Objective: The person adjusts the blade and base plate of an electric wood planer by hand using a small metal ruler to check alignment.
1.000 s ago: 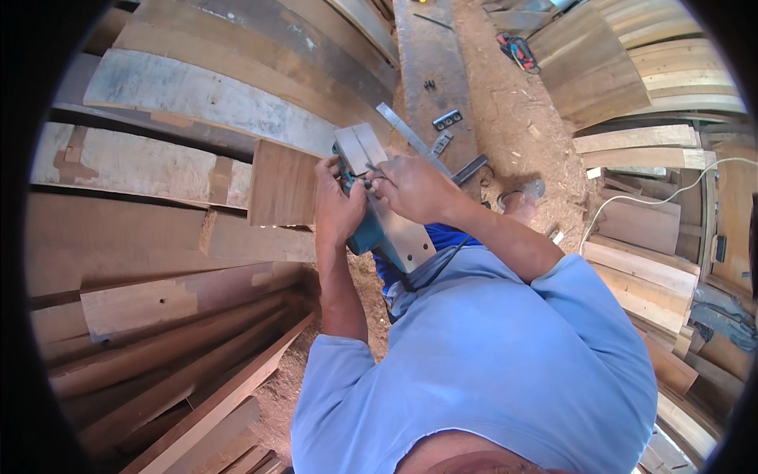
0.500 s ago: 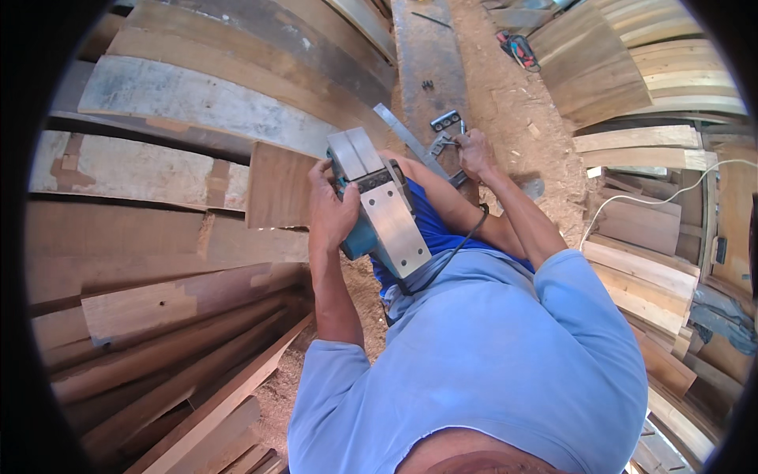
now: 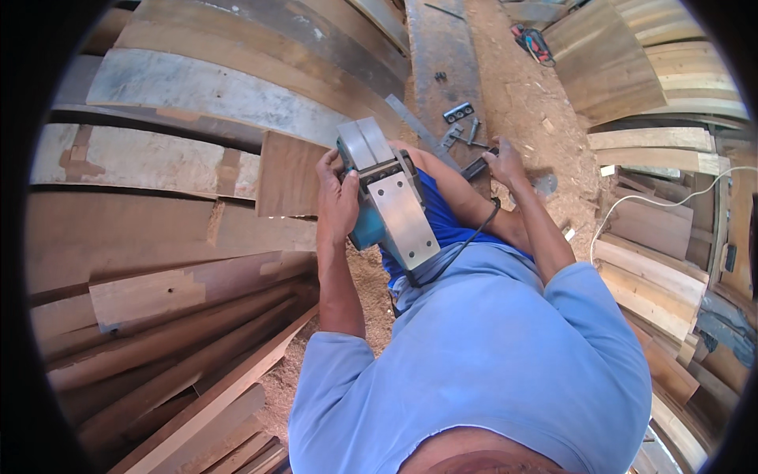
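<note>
My left hand [image 3: 338,197] grips an electric hand planer [image 3: 403,217], teal with its flat metal sole turned up, resting over my lap. My right hand [image 3: 505,164], beyond my right knee, has its fingers closed round the end of a short dark bar [image 3: 477,167]; its exact kind is unclear. Close to that hand lie a small grey metal fitting [image 3: 448,141], a small metal rod [image 3: 474,129] and a flat metal strip [image 3: 410,120]. A shiny metal block with round holes [image 3: 458,112] sits just beyond them.
A dark-stained plank [image 3: 442,47] runs away from me over the sawdust-covered floor [image 3: 513,95]. Stacked boards [image 3: 142,166] crowd my left and more timber [image 3: 647,272] lines the right. A white cable [image 3: 624,200] and a red-and-black tool [image 3: 533,45] lie on the right side.
My right hand has left the small metal pieces, come nearer and to the right, and taken hold of the dark bar. My left hand still grips the planer.
</note>
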